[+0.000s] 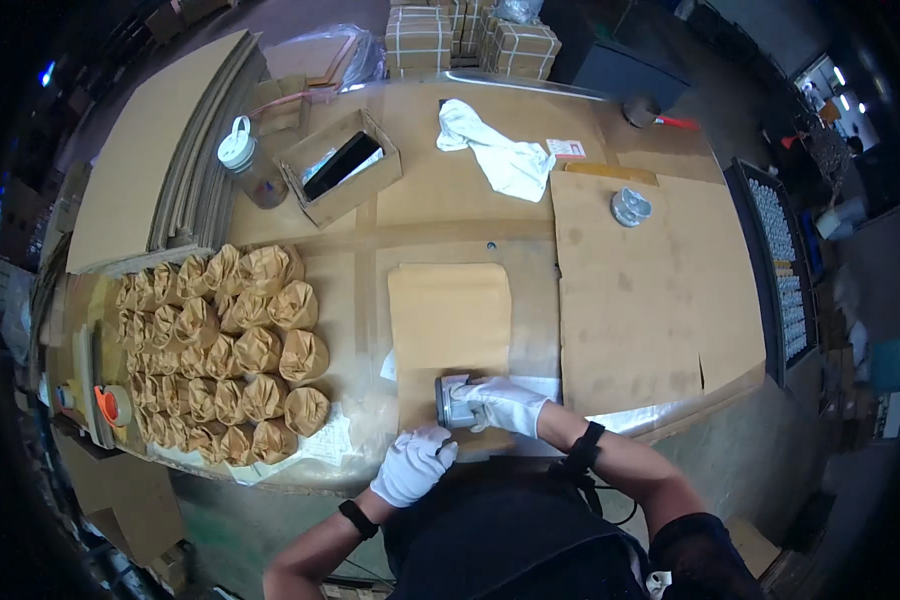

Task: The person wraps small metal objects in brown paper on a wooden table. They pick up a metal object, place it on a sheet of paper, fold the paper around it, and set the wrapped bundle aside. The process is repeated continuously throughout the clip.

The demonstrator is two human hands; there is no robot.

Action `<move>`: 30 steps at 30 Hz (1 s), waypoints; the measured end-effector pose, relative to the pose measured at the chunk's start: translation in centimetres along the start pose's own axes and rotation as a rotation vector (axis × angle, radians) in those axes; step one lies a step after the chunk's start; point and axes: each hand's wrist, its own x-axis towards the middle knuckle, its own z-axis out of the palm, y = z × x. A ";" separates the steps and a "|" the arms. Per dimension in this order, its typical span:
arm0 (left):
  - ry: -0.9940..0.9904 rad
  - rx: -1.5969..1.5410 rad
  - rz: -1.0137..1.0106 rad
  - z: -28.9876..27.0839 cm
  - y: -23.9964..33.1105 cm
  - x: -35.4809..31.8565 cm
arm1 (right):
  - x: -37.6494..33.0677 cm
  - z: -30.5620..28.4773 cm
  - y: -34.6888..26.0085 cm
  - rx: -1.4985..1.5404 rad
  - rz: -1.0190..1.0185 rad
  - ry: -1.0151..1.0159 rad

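In front of me lies a stack of brown paper sheets (450, 310). On its near end a grey metal cylindrical part (448, 402) rests on its side, gripped by my white-gloved right hand (500, 404). My left hand (413, 468), also gloved in white, is at the paper's near left corner with its fingers curled closed on the edge; the fingertips are partly hidden. To the left stand several rows of paper-wrapped bundles (258, 350), round and twisted or folded at the top. Another bare metal ring-shaped part (631, 207) sits at the far right.
Flat cardboard sheets (660, 290) cover the right of the table. A white cloth (500, 155), an open cardboard box (345, 170) and a bottle (255, 170) stand farther back. Stacked cardboard (160, 150) leans at far left, near a tape roll (113, 405). A black tray (780, 260) holds small parts.
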 end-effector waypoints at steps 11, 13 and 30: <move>0.085 0.355 -0.178 -5.6 -3.7 17.9 | 4.5 -0.1 -4.9 -2.034 -0.951 0.807; 0.378 0.409 0.156 -5.8 -3.4 17.4 | 4.1 0.2 -7.4 -1.839 -0.377 0.454; 0.166 0.524 0.297 -1.7 -9.3 17.3 | 7.6 -3.6 -5.2 -1.570 -0.830 0.765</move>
